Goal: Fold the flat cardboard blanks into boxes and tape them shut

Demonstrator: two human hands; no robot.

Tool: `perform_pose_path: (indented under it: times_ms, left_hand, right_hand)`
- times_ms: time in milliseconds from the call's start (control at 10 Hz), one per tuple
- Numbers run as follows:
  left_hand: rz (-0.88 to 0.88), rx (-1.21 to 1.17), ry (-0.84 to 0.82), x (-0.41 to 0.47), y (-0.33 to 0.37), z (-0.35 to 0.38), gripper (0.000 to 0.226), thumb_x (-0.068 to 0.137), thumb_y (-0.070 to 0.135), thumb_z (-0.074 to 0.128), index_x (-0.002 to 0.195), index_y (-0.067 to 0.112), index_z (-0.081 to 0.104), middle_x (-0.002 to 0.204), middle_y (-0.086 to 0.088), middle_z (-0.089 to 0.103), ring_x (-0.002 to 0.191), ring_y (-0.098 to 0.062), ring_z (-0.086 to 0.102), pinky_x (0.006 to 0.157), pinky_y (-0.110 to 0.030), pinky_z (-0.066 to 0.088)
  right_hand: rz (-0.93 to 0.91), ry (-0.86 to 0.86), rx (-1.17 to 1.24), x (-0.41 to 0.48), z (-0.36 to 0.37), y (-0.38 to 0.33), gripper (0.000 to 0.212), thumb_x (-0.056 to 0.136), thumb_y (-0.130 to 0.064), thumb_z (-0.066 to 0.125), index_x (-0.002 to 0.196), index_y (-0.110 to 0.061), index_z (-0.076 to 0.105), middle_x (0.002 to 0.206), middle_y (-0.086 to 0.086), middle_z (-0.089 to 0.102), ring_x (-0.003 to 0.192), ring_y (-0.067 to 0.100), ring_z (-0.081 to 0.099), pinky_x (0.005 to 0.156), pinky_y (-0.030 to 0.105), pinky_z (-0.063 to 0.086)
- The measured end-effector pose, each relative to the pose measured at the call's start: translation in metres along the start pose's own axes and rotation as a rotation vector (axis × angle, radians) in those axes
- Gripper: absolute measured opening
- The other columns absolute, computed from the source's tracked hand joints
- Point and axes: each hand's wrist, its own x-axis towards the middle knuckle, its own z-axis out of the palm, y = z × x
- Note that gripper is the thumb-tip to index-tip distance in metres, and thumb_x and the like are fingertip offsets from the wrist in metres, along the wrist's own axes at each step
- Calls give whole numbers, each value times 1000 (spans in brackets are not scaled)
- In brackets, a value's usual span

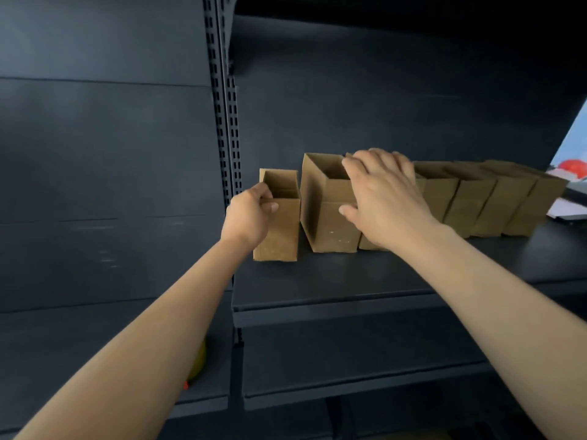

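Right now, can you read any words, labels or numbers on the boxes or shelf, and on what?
No readable text in view.
The boxes: plain cardboard, only pale specks on one.
The shelf: no label visible.
The red and white panel at the right edge: too blurred to read.

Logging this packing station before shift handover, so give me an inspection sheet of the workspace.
Surface: dark metal shelf, boxes standing on it.
Job's things: row of cardboard boxes, upright, tops open; no tape seen.
Clutter: yellow object low at left, partly hidden by the forearm; white papers at right.
Grippers: left hand pinches the end box by its wall; right hand rests across the next boxes.
Cables: nothing seen.
Surroundings: slotted upright, dark back panel.
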Motion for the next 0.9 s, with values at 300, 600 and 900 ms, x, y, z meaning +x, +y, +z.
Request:
perform_pose_path:
  times_ms: [300, 600, 900]
  left_hand:
    - [-117, -74, 49, 27, 2, 41, 5, 94, 8, 52, 91, 9, 56, 82, 3, 52, 75, -12, 46, 62, -21, 39]
    - [-150, -102, 148, 36, -3, 70, 9, 95, 9, 51, 100, 16, 56, 89, 9, 53, 87, -12, 49, 69, -25, 38]
    - [-124, 13, 143, 26, -4, 72, 61, 93, -1, 44, 145, 26, 31, 142, -4, 36, 119, -20, 45, 93, -30, 42]
  right_hand:
    - [-77, 12, 53, 11, 16, 61, 66, 92, -32, 58, 147, -15, 24, 151, 6, 31, 143, 26, 20, 117, 43, 10]
    - [-174, 0, 108, 24, 41, 94, 66, 93, -34, 56, 147, -15, 23, 152, 6, 29, 144, 26, 19, 118, 43, 10]
    - [-192, -15, 135, 21, 50, 95, 62, 94, -34, 55, 146, -16, 26, 151, 6, 31, 143, 26, 20, 117, 43, 13]
